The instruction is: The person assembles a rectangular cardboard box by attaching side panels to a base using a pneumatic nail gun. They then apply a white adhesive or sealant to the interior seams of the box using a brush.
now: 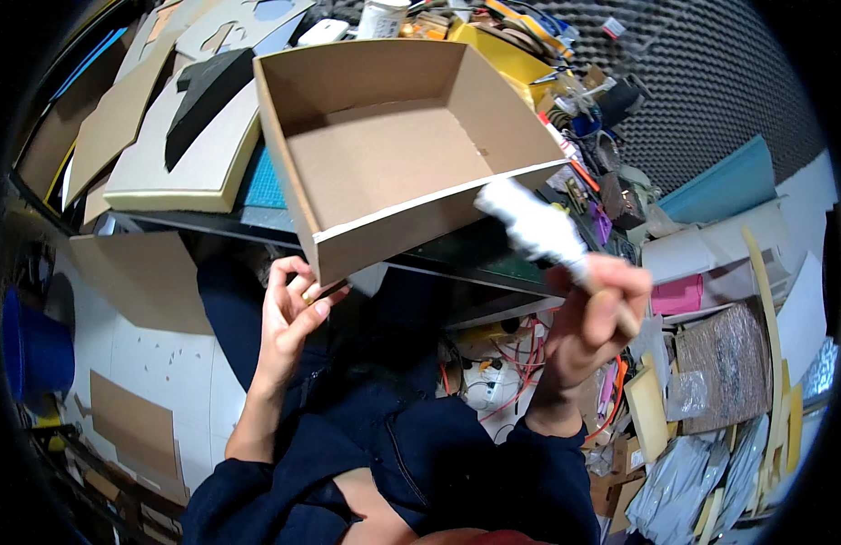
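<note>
A large open cardboard box point(384, 163) rests tilted at the table's edge, its hollow inside facing up. Along the top of its near wall runs a white strip point(438, 202) that looks like wet glue or paint. My left hand point(291, 313) grips the box's near left lower corner, fingers curled round it. In my right hand point(595, 313), closed round a thin handle, is a brush-like tool point(534, 222) with a thick white, ragged head. Motion blurs that head, which is close to the right end of the white strip.
Cardboard sheets and a dark foam wedge point(207, 104) lie on the table's left. A white tub point(381, 18) and a yellow bin point(502, 54) stand behind the box. Tools crowd the right side. Below are cables, foam strips, a wrapped brown block point(725, 368) and a blue bucket point(39, 350).
</note>
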Available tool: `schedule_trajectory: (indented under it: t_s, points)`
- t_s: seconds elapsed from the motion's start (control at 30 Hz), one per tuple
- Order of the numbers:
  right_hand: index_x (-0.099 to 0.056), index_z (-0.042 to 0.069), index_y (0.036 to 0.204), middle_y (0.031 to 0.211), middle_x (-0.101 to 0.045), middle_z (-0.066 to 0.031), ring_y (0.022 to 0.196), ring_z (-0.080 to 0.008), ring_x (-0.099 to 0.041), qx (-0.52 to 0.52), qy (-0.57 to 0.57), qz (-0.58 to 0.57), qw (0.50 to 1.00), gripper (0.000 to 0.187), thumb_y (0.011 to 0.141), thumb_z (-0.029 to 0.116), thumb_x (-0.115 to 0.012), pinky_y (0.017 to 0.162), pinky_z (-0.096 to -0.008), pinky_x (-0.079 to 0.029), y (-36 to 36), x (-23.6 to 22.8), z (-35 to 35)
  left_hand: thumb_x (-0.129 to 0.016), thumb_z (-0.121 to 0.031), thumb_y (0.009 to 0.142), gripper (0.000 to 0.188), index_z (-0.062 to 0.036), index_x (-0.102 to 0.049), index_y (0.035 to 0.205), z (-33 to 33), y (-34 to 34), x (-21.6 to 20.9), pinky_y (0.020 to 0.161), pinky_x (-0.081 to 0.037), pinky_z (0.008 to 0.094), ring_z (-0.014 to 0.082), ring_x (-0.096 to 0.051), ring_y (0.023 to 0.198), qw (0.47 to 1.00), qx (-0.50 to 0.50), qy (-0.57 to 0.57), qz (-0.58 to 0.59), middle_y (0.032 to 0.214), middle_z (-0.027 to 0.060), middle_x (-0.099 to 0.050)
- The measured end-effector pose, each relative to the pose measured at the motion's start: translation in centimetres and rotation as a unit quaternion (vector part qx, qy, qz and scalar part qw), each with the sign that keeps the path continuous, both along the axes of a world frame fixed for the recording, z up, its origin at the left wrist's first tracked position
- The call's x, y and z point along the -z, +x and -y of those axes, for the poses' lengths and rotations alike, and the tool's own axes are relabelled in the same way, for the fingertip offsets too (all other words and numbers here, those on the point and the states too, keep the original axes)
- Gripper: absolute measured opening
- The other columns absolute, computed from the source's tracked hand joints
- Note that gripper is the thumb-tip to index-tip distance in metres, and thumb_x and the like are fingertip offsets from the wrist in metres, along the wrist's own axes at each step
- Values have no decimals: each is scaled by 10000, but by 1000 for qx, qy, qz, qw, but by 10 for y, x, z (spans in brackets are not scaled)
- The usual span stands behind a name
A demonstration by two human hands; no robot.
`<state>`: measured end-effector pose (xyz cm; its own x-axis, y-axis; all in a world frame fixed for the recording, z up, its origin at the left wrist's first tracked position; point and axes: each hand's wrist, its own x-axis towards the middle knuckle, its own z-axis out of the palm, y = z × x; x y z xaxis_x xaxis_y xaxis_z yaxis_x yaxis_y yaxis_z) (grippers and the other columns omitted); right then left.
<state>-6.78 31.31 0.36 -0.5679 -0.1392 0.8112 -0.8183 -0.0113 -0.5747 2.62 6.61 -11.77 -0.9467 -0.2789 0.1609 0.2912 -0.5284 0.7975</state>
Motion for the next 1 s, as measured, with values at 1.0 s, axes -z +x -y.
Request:
schedule_trajectory:
  t_s: [1.0]
  points:
    - [-489,-43,944,904,-557,-139,789,-202,-574,273,-105,19,956,150,898,100,-474,769,-371,-504,21,20,-48,-536,-102,897,523,-9,-226,1307,19,-33,-13,1001,-296,347,241,-411,1176,874,-363,-323,-24,1285,197,-373]
